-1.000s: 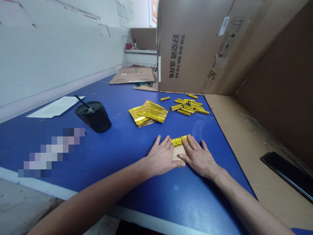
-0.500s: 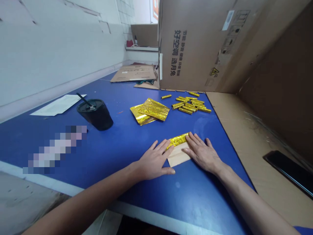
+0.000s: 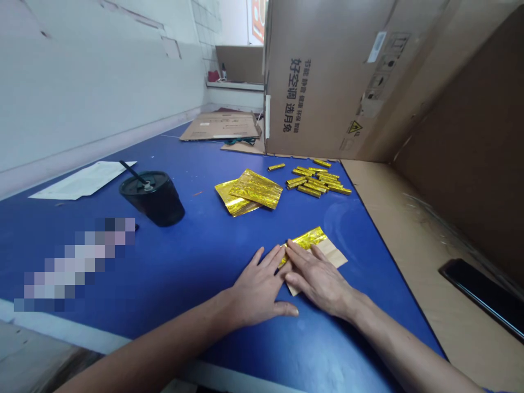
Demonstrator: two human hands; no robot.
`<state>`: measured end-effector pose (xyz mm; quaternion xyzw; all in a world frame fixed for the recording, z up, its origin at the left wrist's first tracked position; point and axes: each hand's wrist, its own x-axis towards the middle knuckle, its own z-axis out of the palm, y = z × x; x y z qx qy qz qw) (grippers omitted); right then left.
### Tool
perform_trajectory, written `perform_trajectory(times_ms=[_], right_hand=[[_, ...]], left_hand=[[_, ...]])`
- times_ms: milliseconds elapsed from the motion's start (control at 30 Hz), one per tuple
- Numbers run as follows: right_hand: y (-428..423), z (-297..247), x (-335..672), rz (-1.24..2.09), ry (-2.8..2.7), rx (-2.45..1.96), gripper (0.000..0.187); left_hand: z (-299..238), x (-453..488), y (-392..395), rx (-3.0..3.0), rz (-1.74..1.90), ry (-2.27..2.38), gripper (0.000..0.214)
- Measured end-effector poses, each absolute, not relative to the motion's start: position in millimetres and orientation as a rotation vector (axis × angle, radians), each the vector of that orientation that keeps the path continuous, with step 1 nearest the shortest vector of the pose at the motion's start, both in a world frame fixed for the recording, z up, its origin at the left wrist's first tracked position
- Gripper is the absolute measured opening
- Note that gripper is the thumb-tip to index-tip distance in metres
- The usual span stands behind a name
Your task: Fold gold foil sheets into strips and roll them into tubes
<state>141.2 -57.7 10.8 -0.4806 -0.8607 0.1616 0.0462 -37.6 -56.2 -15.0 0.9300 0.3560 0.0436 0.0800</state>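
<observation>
A sheet of gold foil paper (image 3: 313,238) lies partly folded on the blue table, with its pale tan back showing on the side near me. My left hand (image 3: 262,286) rests flat at the sheet's left end, fingertips on the gold fold. Across the middle of the sheet lies my right hand (image 3: 321,278), fingers stretched out, its tips close beside my left fingers. Both hands are open and press down rather than grip. Beyond them are flat gold sheets (image 3: 257,188), overlapping, and several small gold rolls (image 3: 313,185) in a loose pile.
To the left stands a black cup (image 3: 153,199) with a straw, near a white paper (image 3: 84,180). A black phone (image 3: 483,295) lies on cardboard at the right. A large cardboard box (image 3: 327,82) walls off the back right. A blurred-out strip covers the left front.
My right hand has slid left along the fold, from the sheet's right end to beside my left hand. The sheet's right part is now uncovered. The view has shifted slightly.
</observation>
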Motion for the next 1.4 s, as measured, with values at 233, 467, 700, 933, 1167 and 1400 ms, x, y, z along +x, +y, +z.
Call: perform_trajectory(times_ms=[233,467,700,933,1167,1400], right_hand=[[-34.3,3.1,177.7,0.218,-2.498,-1.806,0.063],[-42.4,-4.8,179.0,0.047,-2.502,-1.950,0.067],[-45.9,-11.2,174.7,-0.082,-2.514,-1.998,0.066],[-45.9,-10.7,176.6,-0.096,-2.534,-1.968,0.061],[-39.5,-12.9,183.5,-0.030,-2.484,-1.956,0.069],[-31.3,-2.3,183.1,-0.129,-2.385,-1.977,0.055]], left_hand=[[-16.1,-39.0,-54.3,2.794,0.138,1.089,0.081],[3.5,-35.3,-24.9,2.799,0.048,1.169,0.059],[3.3,12.1,-28.3,2.817,0.134,1.487,0.079],[-11.3,17.5,-24.4,2.771,0.274,1.201,0.063],[-12.3,-31.3,-28.6,2.775,0.222,1.293,0.060],[-4.6,-27.2,-64.1,2.884,0.271,1.186,0.064]])
